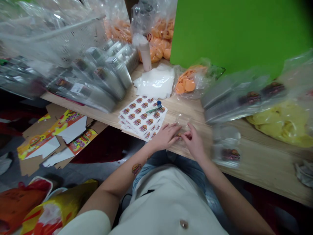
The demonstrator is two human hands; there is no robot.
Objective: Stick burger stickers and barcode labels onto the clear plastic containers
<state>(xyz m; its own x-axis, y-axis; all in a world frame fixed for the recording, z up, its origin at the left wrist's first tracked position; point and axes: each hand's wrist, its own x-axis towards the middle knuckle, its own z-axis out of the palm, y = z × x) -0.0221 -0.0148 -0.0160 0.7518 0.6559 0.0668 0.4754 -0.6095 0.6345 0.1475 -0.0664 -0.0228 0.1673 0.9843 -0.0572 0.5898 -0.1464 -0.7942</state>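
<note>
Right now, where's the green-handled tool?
In the head view, the green-handled tool lies on the stack of burger sticker sheets, just beyond your left hand.

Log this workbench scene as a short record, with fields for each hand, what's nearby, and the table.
Left hand: fingertips at a small clear plastic bag
Right hand: fingertips at the same bag
Nearby: burger sticker sheets under a green-handled tool; bagged orange discs
Table: light wood
</note>
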